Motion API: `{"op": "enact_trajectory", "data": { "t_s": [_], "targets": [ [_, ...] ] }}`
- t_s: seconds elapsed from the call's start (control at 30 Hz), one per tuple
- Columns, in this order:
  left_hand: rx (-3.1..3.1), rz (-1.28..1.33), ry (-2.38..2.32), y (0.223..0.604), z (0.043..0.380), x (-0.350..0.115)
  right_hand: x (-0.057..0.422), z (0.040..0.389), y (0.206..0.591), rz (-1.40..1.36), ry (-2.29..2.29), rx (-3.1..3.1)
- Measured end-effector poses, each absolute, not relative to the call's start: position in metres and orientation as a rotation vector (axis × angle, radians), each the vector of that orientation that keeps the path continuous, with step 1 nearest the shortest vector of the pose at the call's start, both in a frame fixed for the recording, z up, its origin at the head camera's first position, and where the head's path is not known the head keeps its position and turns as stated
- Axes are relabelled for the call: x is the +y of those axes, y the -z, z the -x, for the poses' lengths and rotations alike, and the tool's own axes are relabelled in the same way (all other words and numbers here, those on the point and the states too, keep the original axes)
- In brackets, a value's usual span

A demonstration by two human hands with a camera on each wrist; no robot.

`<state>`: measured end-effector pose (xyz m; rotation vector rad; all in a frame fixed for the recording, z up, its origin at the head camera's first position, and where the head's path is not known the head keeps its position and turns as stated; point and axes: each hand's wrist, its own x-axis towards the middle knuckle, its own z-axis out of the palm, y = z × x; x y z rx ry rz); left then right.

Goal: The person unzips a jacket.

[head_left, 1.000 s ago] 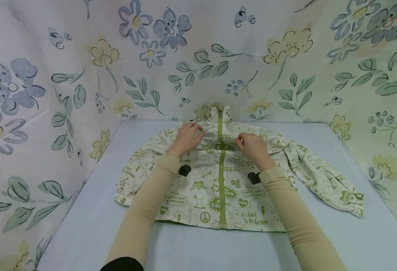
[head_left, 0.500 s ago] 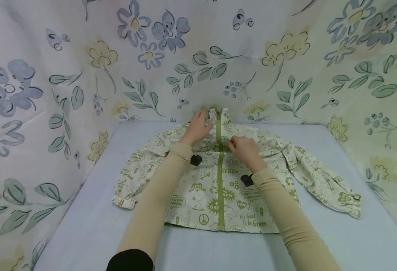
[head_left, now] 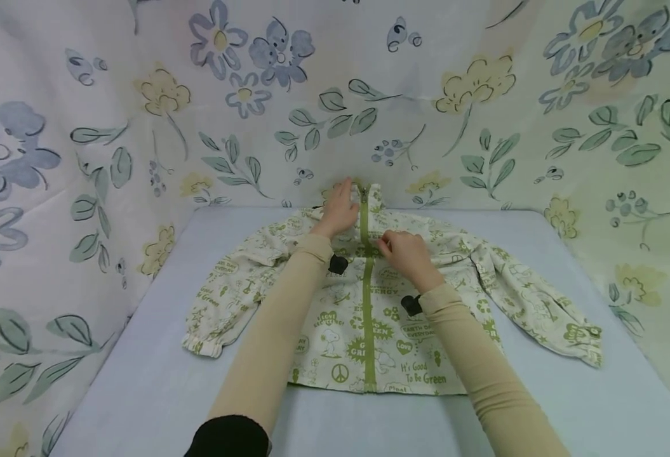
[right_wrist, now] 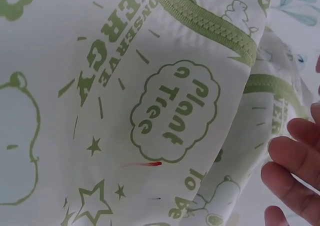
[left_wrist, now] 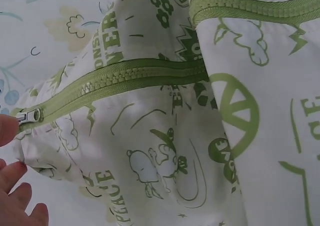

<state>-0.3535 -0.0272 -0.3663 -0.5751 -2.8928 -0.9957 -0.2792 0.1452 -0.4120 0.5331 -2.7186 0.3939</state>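
A white jacket with green print (head_left: pixel 335 324) lies front up, its green zipper (head_left: pixel 368 304) running down the middle and a raised fold crossing the chest. My left hand (head_left: pixel 337 212) is at the stand-up collar, fingers extended. In the left wrist view, its thumb (left_wrist: pixel 7 129) lies beside the metal zipper slider (left_wrist: pixel 31 116); whether they touch is unclear. The other fingers (left_wrist: pixel 15 186) are spread apart from it. My right hand (head_left: pixel 408 255) is over the chest just right of the zipper. Its loosely bent fingers (right_wrist: pixel 295 161) hold nothing in the right wrist view.
Both jacket sleeves (head_left: pixel 546 311) stretch outward over the white table (head_left: pixel 157 381). A floral curtain (head_left: pixel 312 63) hangs behind and at the sides, and the collar stands against it. A black camera (head_left: pixel 338 263) is worn under each wrist.
My left hand has moved up and right from the chest to the collar, its fingers straightening. My right hand has shifted a little left toward the zipper. The jacket looks nearly unchanged.
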Motion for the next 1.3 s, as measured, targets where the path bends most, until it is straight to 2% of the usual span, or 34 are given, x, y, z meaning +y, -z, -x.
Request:
{"op": "enact_trajectory", "data": {
  "t_s": [1.0,1.3],
  "targets": [
    [-2.838,0.904,0.73,0.355,0.336,-0.032,0.131,0.286,0.39,-0.509,-0.586,-2.76],
    [-2.861,1.01,0.857,0.354,0.331,-0.036,0.126,0.288,0.389,-0.509,-0.565,-2.787]
  ]
}}
